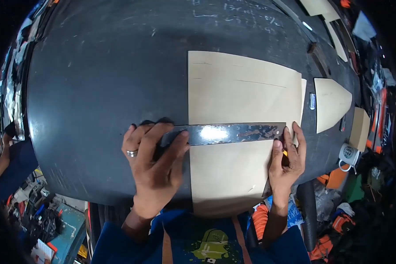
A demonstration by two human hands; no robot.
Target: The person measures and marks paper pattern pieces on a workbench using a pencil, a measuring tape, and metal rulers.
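A worn, shiny metal ruler [226, 134] lies across a sheet of tan cardboard [233, 169], nearly parallel to the table's near edge. My left hand [156, 158] is closed around the ruler's left end, past the sheet's left edge, with a ring on one finger. At the other end, my right hand [288, 158] has its thumb and fingertips on the ruler's tip. Something small and yellow [285, 153] shows among the right hand's curled fingers; its kind is hidden. Above the ruler, a few thin lines mark the cardboard.
The dark table [97, 88] has chalk-like marks at its far side. To the right lie a pointed cardboard piece [332, 103], a small blue-and-white block [312, 101] and a dark bar [319, 59]. A white mug [348, 153] stands near a box [361, 127]. Another person's arm [2, 160] shows at left.
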